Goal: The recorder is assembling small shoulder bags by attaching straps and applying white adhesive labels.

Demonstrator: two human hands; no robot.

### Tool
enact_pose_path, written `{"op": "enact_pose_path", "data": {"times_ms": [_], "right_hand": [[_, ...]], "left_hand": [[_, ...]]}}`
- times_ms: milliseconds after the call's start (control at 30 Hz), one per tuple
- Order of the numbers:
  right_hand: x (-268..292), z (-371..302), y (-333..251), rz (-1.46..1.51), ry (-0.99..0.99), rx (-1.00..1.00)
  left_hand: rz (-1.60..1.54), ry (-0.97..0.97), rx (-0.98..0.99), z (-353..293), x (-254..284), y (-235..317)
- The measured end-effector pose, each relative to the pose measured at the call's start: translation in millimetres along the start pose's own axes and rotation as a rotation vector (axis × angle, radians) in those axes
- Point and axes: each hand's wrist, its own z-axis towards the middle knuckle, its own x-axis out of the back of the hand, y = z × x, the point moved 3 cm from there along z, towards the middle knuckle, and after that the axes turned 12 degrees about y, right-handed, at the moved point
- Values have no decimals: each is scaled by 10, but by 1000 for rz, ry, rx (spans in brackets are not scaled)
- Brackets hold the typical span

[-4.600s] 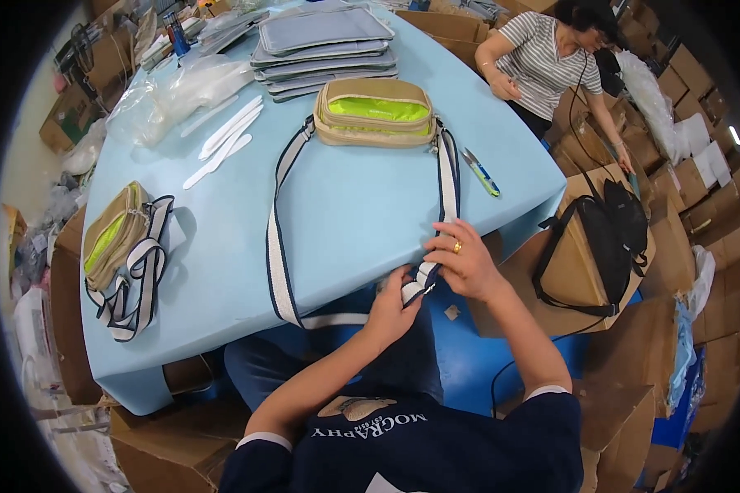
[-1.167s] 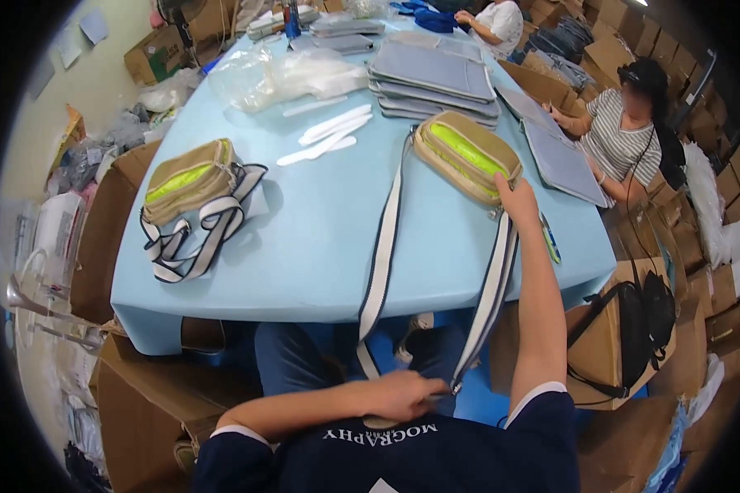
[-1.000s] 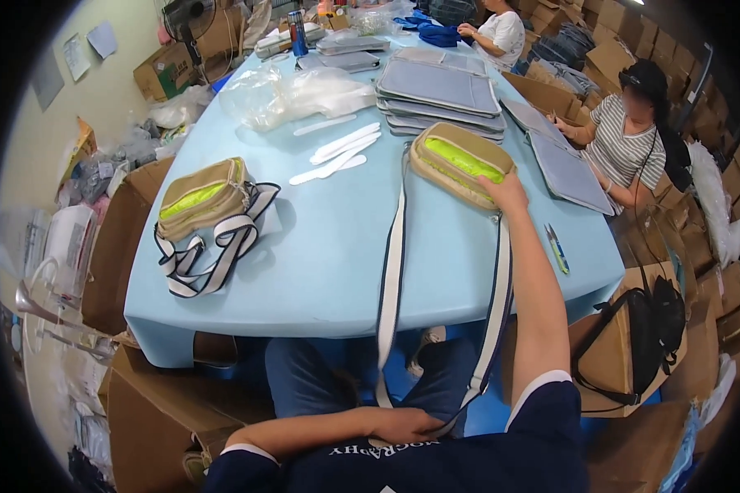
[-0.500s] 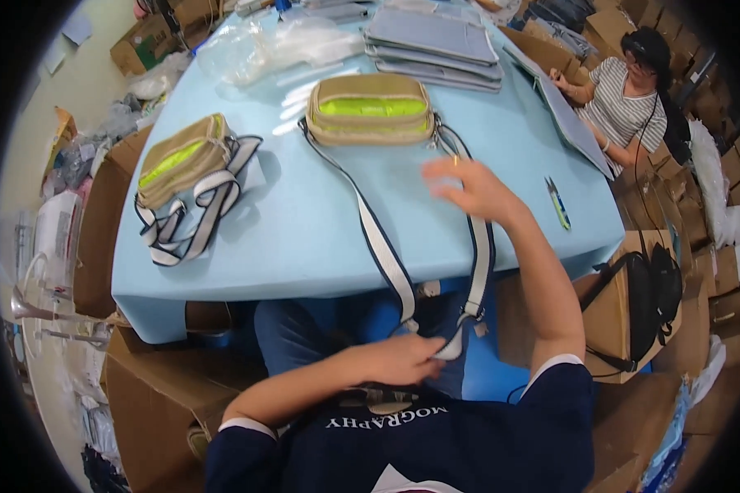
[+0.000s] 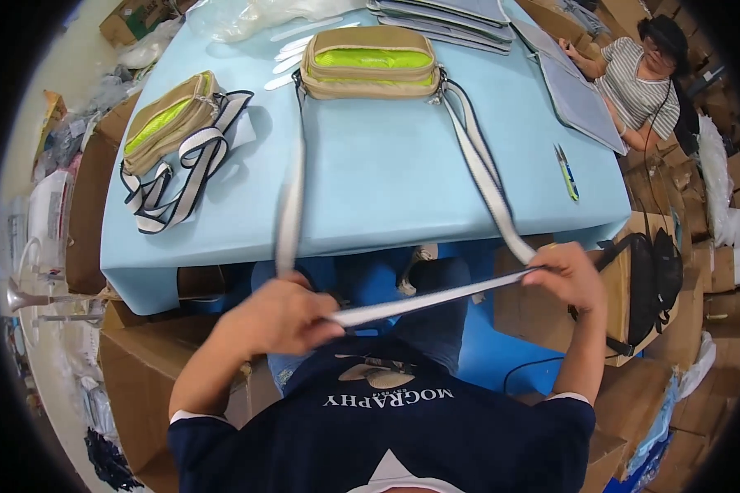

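Observation:
A tan waist bag (image 5: 368, 88) with a lime-green lining showing in its unzipped front lies at the middle of the blue-covered table (image 5: 370, 193). Its white strap (image 5: 432, 304) with dark edges runs off the near table edge to both my hands. My left hand (image 5: 284, 316), slightly blurred, is closed round the strap. The strap is pinched in my right hand (image 5: 566, 275) too, and the stretch between them is pulled nearly straight above my lap. A second tan bag (image 5: 158, 138) rests on the left of the table, its strap (image 5: 199, 177) bunched beside it.
Thread snips (image 5: 566, 174) lie on the right of the table. Grey flat pouches (image 5: 448, 20) are stacked at the back, near clear plastic (image 5: 263, 18) and white strips (image 5: 292, 59). A person (image 5: 645, 78) sits at the right side. Cardboard boxes (image 5: 160, 386) flank me.
My right hand has come down from above the table and taken hold of the strap. My left hand has moved left, spreading the strap wide. The view has shifted, so the table sits higher.

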Motion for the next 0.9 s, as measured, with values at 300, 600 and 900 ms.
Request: {"op": "enact_pose_path", "data": {"times_ms": [300,600,900], "right_hand": [[70,294,22,139,187,52],[185,325,-51,86,263,180],[222,184,67,87,319,96]], "left_hand": [[574,177,251,-10,807,-538],[385,995,301,45,831,-928],[452,615,-132,-230,745,-728]]}}
